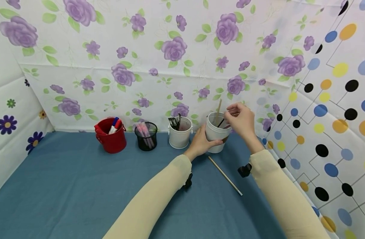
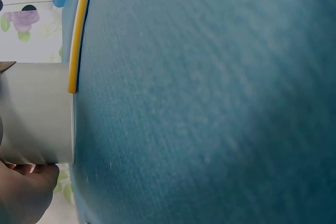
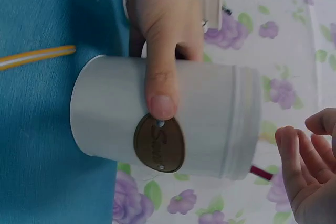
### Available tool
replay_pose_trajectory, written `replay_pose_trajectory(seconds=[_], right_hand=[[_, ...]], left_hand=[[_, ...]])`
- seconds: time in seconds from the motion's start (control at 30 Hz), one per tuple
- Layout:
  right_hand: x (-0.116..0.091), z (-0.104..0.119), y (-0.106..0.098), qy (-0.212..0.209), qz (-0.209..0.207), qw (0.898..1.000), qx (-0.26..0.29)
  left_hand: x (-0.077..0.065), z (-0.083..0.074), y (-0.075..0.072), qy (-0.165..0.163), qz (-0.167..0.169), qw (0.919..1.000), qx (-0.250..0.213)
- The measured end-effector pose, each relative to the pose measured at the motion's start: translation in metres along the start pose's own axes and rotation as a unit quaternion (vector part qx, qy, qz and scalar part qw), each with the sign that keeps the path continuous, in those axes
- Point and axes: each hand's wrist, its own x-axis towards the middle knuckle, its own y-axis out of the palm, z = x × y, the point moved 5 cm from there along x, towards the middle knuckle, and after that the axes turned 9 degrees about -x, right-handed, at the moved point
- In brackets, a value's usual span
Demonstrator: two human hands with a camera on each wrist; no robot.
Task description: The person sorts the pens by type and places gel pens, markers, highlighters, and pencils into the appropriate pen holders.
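My left hand [image 1: 201, 143] grips a white bucket [image 3: 210, 119] at the right of the row, its thumb across the front beside a brown oval label [image 3: 159, 142]. The bucket stands slightly tilted on the cloth. From its mouth rise a light wooden stick [image 1: 219, 108], a dark thin stick [image 1: 221, 123] and a dark red one [image 3: 261, 172]. Just over the rim hovers my right hand [image 1: 240, 120], fingers loosely bent, with nothing seen between them. A yellow pencil [image 1: 225, 175] with a pale end lies on the cloth in front of the bucket.
Left of the bucket stand a smaller white pail [image 1: 180, 141] with black-handled items, a black mesh cup [image 1: 147, 146] with pink pens, and a red pail [image 1: 113, 144] with markers. Behind hangs a flowered cloth [image 1: 152, 89]; a dotted one [image 1: 334, 126] borders the right side.
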Motion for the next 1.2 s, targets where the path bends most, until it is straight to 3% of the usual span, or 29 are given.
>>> replay_pose_trajectory(seconds=[0.17, 0.4, 0.63, 0.83, 1.0, 1.2], right_hand=[[-0.018, 0.006, -0.009, -0.047, 0.027, 0.998, -0.042], [-0.056, 0.008, -0.011, -0.115, 0.13, 0.981, -0.088], [-0.092, -0.01, -0.006, -0.122, 0.188, 0.967, -0.125], [-0.115, -0.024, 0.015, -0.128, 0.259, 0.946, -0.149], [-0.128, -0.033, 0.036, -0.118, 0.313, 0.927, -0.169], [-0.134, -0.039, 0.051, -0.098, 0.337, 0.919, -0.181]], left_hand=[[-0.002, -0.001, -0.002, 0.002, 0.005, 1.0, -0.006], [-0.002, -0.001, -0.003, 0.005, 0.004, 1.0, 0.002], [0.0, 0.004, 0.001, 0.0, 0.01, 0.9999, 0.008], [0.002, 0.006, 0.001, -0.002, 0.01, 0.9998, 0.019], [-0.001, 0.003, -0.002, 0.005, 0.006, 0.9999, 0.008], [-0.002, 0.003, -0.002, 0.005, 0.007, 0.9998, 0.018]])
